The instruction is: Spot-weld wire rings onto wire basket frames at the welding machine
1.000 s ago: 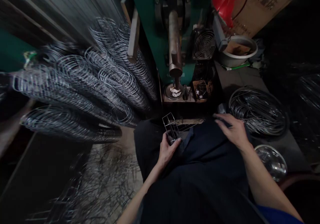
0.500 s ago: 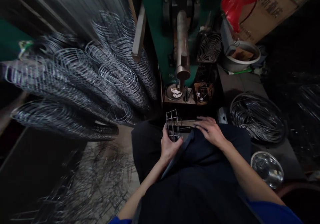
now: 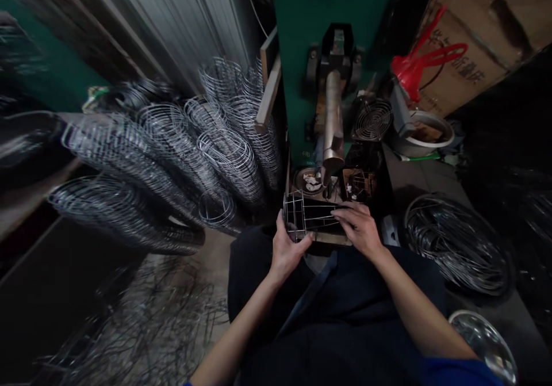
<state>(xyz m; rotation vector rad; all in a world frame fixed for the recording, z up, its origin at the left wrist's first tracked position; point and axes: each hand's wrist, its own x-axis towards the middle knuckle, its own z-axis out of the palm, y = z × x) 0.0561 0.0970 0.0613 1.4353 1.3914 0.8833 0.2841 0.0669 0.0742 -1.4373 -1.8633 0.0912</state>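
A second ago the right hand (image 3: 360, 230) lay out at 3 o'clock beside the coil of wire (image 3: 457, 242), while the left hand (image 3: 287, 248) alone held the wire frame (image 3: 308, 218) upright over the lap. Half a second ago the right hand had come across to the frame's long end. Now both hands have carried the frame forward, off the lap, to the edge of the small surface (image 3: 334, 239) at the foot of the green machine (image 3: 302, 58). The frame lies on its side there, just below the tip of the machine's metal rod (image 3: 333, 121) at 12 o'clock. The left hand is clenched around the wide, boxy end of the frame, thumb on the near side. The right hand has its fingers curled over the narrowing wires at the other end. The view has also tipped up, so more of the machine shows.

A round dish (image 3: 311, 182) under the rod holds a few pale scraps. Just beside it at 3 o'clock, a small wooden box (image 3: 359, 182) holds a tangle of small wire pieces. Further off at 2 o'clock, past a small fan (image 3: 373, 120), a pale bowl (image 3: 425, 136) holds something brown, with a red plastic bag (image 3: 425, 61) and a cardboard box (image 3: 474, 41) above it. A shiny metal bowl (image 3: 485, 340) sits at 5 o'clock; its contents cannot be made out. Stacks of wire rings (image 3: 172, 156) fill the 9 to 11 o'clock side, and loose wire offcuts (image 3: 164, 317) litter the floor at 7 o'clock.
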